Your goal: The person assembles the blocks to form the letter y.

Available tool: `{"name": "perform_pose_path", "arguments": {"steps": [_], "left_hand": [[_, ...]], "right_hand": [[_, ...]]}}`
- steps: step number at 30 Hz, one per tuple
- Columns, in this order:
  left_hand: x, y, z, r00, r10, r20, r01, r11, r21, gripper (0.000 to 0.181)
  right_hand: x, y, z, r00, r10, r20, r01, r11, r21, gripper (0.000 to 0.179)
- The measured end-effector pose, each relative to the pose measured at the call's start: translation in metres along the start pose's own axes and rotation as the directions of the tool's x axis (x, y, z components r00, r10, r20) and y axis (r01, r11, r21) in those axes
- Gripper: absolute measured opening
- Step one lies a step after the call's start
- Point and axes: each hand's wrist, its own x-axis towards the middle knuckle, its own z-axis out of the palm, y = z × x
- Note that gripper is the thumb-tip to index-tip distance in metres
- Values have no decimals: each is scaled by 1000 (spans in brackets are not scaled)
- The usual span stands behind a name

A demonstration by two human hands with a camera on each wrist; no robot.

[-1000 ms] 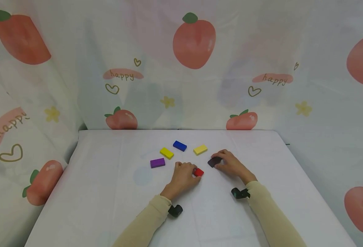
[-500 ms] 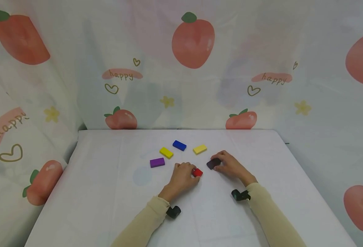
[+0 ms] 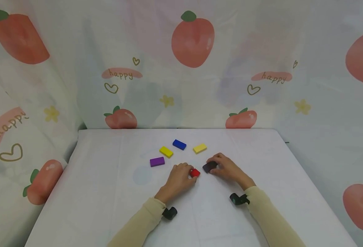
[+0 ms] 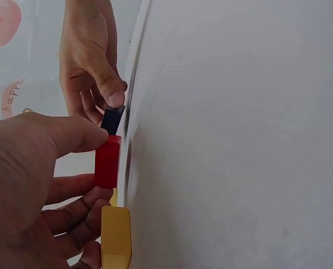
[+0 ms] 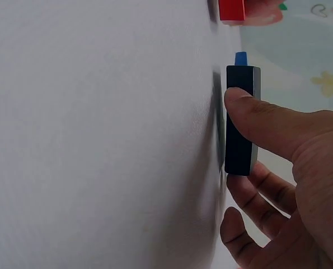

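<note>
My left hand pinches a small red block between thumb and fingers, low over the white table. Just to its right, my right hand holds a dark, nearly black block by its sides. In the head view a narrow gap separates these two blocks. Near the left fingertips, the left wrist view also shows an orange-yellow block; whether a finger touches it I cannot tell. The right wrist view shows the thumb pressed along the dark block, with the red block beyond.
Behind the hands several blocks lie in an arc: purple, bright yellow, blue and pale yellow. A white cloth covers the table. Fruit-printed curtains hang at the back and sides.
My right hand has brought the dark block left and slightly nearer to me. My left hand has shifted a little left with the red block. The arc of blocks stays put.
</note>
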Motion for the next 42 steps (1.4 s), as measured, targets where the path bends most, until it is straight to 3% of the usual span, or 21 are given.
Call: {"name": "perform_pose_path", "arguments": {"steps": [11, 21, 42], "left_hand": [[-4, -9, -6, 1000, -11, 0, 11, 1000, 17, 37], [-7, -17, -10, 1000, 6, 7, -6, 999, 36, 36], [-9, -14, -8, 1000, 8, 27, -9, 1000, 24, 41]], "right_hand": [[5, -17, -1, 1000, -12, 10, 12, 1000, 7, 37], [13, -24, 11, 1000, 2, 31, -2, 1000, 22, 35], [12, -28, 23, 999, -45, 26, 45, 999, -2, 40]]}}
